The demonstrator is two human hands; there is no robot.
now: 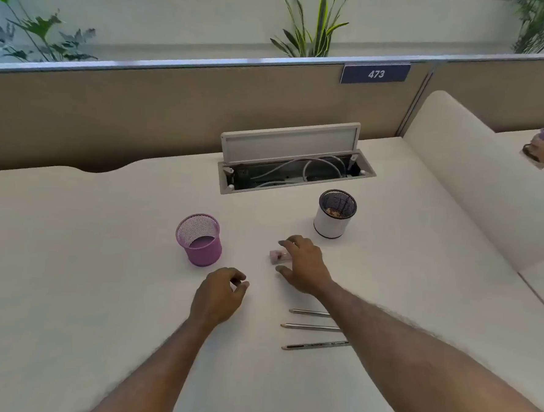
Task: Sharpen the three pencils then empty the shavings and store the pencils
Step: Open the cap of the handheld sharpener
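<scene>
While the right hand (303, 265) spreads open-fingered over one small pale pink pencil sharpener (277, 257) on the white desk (86, 258), not yet gripping it, best practice is to pinch its sides firmly. Left hand (219, 293): loosely curled, empty. Three grey pencils (312, 327), near the right forearm; one purple mesh cup (199, 239); one white cup (334, 214).

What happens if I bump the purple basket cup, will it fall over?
The purple mesh cup looks empty and is thin wire mesh, so it is probably light and would slide or tip easily. It is round, so once on its side it may roll across the smooth desk.
</scene>
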